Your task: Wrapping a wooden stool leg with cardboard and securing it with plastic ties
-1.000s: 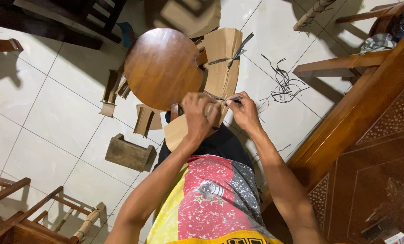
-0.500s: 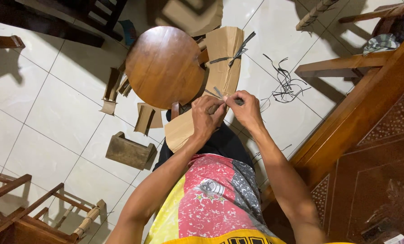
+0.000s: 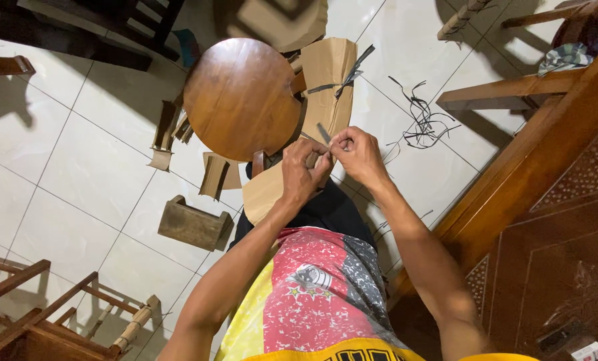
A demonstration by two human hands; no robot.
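My left hand (image 3: pixel 302 175) and my right hand (image 3: pixel 358 152) meet above my lap, fingertips pinched together on a thin dark strip (image 3: pixel 323 133) whose end sticks up between them. A small brownish piece sits in my left fingers, mostly hidden. Under my hands lies a piece of brown cardboard (image 3: pixel 264 190) on my knee. A round wooden stool top (image 3: pixel 241 97) stands just beyond my hands.
A folded cardboard sheet (image 3: pixel 329 77) with dark strips on it lies past the stool. Loose dark strips (image 3: pixel 423 124) litter the tiles at right. Cardboard scraps (image 3: pixel 215 175) and a small cardboard box (image 3: pixel 192 224) lie at left. Carved wooden furniture (image 3: pixel 546 194) stands at right, wooden chair frames (image 3: pixel 38 314) at lower left.
My right hand has moved left and up to meet my left hand. The dark strip, held sideways before, now points upward between the fingertips.
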